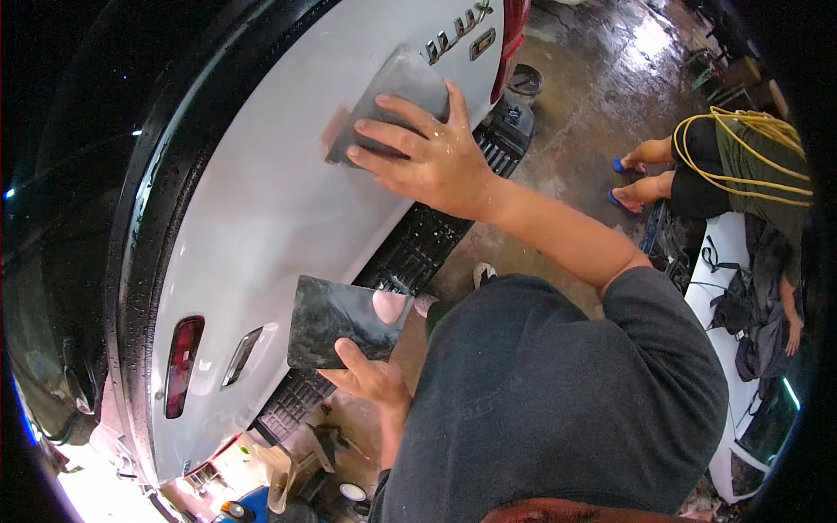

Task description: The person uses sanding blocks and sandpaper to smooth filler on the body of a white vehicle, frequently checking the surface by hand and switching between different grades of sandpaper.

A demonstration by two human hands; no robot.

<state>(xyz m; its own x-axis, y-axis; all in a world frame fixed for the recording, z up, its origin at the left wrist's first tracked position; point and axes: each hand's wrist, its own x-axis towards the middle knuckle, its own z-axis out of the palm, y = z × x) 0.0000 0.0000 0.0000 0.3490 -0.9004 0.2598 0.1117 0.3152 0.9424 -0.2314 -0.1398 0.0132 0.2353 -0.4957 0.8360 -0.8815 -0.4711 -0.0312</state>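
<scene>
My right hand (427, 152) grips a grey flat rectangular sheet (410, 74) against the white vehicle tailgate (227, 200), just below the chrome badge letters; a smear of pink paste (334, 126) shows beside the sheet's edge. Lower down, my left hand (362, 370) holds a dark rectangular plate (327, 309), thumb on top, with a lump of pink paste (389, 305) on it. A red lamp (184, 366) and a chrome handle-like piece (241, 356) sit on the panel at lower left.
A black step bumper (418, 240) runs below the panel. At right, a person (724, 170) in blue flip-flops, with a looped yellow hose (697, 170), bends by a white car (724, 261). A black bucket (526, 80) stands on the wet floor (593, 78). Assorted items lie at lower left.
</scene>
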